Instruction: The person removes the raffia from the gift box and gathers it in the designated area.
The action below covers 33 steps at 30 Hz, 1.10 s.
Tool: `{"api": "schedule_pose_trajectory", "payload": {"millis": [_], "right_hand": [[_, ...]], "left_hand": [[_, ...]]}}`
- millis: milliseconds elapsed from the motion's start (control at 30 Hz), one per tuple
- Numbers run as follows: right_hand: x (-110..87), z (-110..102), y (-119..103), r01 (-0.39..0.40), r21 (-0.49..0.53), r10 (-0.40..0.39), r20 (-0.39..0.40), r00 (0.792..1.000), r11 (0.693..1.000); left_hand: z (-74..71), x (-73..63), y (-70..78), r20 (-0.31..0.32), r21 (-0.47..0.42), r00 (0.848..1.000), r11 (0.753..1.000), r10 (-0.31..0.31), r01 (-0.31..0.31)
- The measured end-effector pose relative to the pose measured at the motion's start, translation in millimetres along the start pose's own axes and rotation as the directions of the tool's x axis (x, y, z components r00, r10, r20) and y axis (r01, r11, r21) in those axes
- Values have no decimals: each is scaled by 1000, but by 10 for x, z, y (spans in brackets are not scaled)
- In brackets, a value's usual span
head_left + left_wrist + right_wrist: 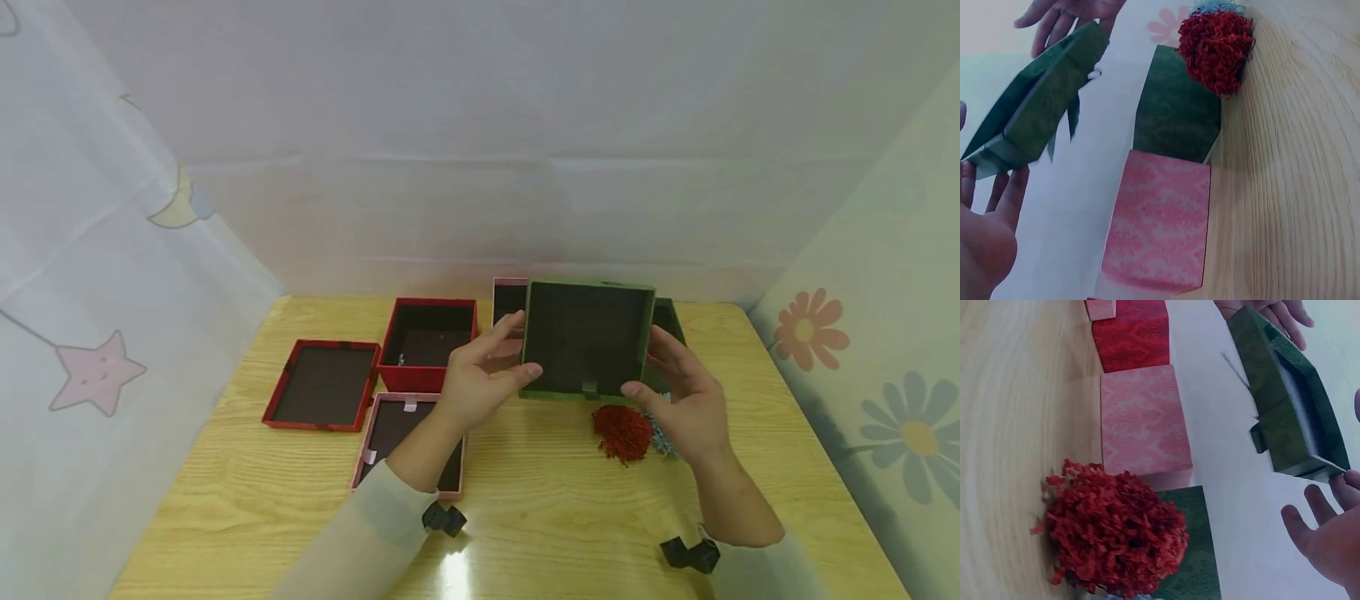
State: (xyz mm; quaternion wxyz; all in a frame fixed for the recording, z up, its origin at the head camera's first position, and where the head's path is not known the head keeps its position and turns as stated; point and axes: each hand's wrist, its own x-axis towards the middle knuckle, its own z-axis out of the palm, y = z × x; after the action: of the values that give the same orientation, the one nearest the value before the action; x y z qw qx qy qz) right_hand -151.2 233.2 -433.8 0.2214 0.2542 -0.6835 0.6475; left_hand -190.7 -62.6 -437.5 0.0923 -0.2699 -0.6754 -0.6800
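A green box lid is held up above the table, its dark inside facing the head camera. My left hand grips its left side, thumb at the front edge. The right side is pinched by my right hand, with the thumb near the lower corner. In the left wrist view, ribbon ends hang from the outside of the lid. Behind it stands the green box, mostly hidden. Red shredded paper and light blue shredded paper lie below the right hand.
A pink box stands behind the left hand, partly covered. To its left is an open red box with small bits inside. A red lid and a pink lid lie inside-up on the wooden table. Cloth hangs around the table.
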Motion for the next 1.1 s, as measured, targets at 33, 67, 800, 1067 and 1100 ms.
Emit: {"api": "schedule_pose_trajectory", "payload": {"millis": [33,67,800,1067,1100], "right_hand": [[-13,7,0,-12,-13,13,11,1000,1000],[-24,12,3,-27,-19,27,23,999,999],[-226,88,24,-248,-403,341,179,923,881],[-306,101,67,-268,-435,389,216,895,859],[-315,101,68,-268,-442,393,220,893,856]], "left_hand": [[-28,-10,7,12,-7,1000,1000,-11,11],[-53,-20,16,23,-4,1000,1000,-18,18],[-435,-327,36,228,-1,956,982,-183,189],[-471,-465,36,229,100,928,955,-295,278],[-470,-484,37,227,118,922,949,-314,294]]}}
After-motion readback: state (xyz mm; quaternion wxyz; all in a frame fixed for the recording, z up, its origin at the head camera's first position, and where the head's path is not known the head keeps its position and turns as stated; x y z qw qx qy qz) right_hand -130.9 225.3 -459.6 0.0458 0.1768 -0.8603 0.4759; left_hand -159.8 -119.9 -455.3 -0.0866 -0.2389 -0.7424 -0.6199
